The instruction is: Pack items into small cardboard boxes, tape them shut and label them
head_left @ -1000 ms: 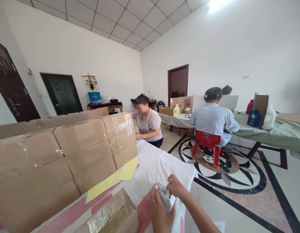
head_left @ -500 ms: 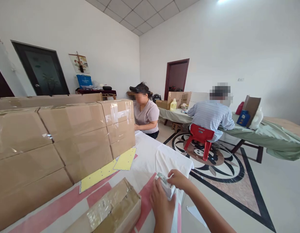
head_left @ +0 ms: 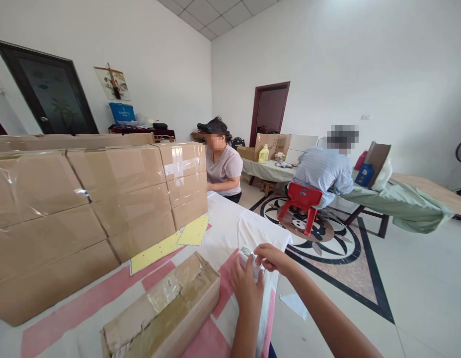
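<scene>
Above the near right edge of the cloth-covered table, my left hand (head_left: 247, 279) is wrapped round a small white box (head_left: 246, 254) with a greenish picture on its top. My right hand (head_left: 269, 257) is at the box's right end, its fingers bent and pressed together against it. Whether those fingers pinch a flap or something small is hidden. A long taped cardboard carton (head_left: 167, 303) lies to the left of my hands. Yellow dotted sheets (head_left: 193, 231) rest on the cloth beyond it.
Stacked taped cardboard boxes (head_left: 118, 174) wall off the table's left side. A person (head_left: 225, 166) sits past them. Another person (head_left: 316, 169) sits on a red chair (head_left: 304, 196) at a green-covered table (head_left: 398, 206). A white scrap (head_left: 294, 304) lies on the floor.
The camera view has shifted, so more of the near carton shows and a fan appears at the right. My left hand stays round the white box; my right fingers have closed in at its end.
</scene>
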`<state>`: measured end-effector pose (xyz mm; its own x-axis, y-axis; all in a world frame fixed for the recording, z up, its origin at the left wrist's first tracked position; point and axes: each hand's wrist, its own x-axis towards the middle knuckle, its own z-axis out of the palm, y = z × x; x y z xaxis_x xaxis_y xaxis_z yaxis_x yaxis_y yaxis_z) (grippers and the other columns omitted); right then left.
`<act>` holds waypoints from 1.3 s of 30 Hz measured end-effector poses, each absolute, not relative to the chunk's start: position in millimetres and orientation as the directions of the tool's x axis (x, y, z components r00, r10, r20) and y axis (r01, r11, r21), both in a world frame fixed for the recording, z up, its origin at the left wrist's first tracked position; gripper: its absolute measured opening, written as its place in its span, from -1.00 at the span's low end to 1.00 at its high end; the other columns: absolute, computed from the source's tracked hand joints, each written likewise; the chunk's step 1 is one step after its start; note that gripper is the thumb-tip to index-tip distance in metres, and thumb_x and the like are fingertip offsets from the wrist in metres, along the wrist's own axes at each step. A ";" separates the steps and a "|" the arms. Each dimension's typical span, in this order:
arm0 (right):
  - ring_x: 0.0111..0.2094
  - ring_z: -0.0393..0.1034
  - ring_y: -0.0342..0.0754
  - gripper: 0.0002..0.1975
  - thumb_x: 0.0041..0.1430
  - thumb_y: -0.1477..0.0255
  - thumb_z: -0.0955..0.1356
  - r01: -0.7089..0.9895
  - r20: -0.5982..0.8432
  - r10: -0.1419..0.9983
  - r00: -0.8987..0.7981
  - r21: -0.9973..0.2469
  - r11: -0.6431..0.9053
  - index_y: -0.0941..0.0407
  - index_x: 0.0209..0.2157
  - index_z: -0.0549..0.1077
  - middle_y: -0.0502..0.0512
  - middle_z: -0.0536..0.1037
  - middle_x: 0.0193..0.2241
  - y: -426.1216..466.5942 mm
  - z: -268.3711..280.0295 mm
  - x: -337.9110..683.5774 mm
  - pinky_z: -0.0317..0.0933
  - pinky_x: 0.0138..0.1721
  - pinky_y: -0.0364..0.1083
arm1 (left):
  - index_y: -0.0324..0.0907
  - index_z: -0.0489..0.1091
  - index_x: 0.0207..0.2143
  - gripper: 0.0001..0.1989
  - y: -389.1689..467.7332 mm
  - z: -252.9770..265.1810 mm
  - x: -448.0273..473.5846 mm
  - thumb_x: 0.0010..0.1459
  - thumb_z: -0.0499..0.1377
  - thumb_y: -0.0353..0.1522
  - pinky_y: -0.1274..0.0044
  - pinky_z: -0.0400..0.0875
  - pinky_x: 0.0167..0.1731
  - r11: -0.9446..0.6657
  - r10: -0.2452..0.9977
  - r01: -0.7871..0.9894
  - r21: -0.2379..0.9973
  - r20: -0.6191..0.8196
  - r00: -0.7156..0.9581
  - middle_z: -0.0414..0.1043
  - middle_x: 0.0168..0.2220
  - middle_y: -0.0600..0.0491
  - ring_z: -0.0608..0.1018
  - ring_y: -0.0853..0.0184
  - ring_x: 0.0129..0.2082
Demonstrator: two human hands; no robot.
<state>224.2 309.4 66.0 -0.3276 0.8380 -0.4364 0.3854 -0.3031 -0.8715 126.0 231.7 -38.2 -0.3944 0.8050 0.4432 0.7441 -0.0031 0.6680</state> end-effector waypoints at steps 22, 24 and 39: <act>-0.47 0.27 -0.15 -0.70 0.17 0.32 0.31 0.795 -0.311 0.919 -0.240 -0.606 0.003 0.17 -0.40 0.64 0.06 0.54 -0.45 327.6 68.8 232.0 0.10 -0.46 -0.16 | 0.06 0.31 0.28 -0.37 221.7 -13.2 121.7 0.13 0.26 -0.34 0.07 0.25 0.23 0.087 0.907 0.667 0.740 0.218 -0.360 0.10 0.40 -0.15 0.29 -0.12 0.32; -0.47 0.29 -0.13 -0.72 0.15 0.33 0.33 0.836 -0.343 0.904 -0.256 -0.547 0.029 0.17 -0.45 0.63 0.06 0.53 -0.50 332.4 70.7 226.0 0.11 -0.45 -0.16 | 0.06 0.29 0.29 -0.36 220.8 -10.8 120.9 0.14 0.26 -0.33 0.06 0.24 0.23 0.094 0.915 0.654 0.751 0.194 -0.354 0.08 0.41 -0.16 0.29 -0.13 0.32; -0.21 0.44 -0.01 -0.80 0.20 0.31 0.42 0.873 -0.219 0.854 -0.473 -0.248 0.420 0.12 -0.19 0.56 0.15 0.48 -0.11 305.1 75.7 225.5 0.12 -0.28 -0.10 | 0.02 0.26 0.31 -0.34 219.7 -8.9 118.2 0.14 0.26 -0.31 0.05 0.20 0.26 0.088 0.925 0.622 0.778 0.168 -0.341 0.01 0.43 -0.20 0.21 -0.12 0.37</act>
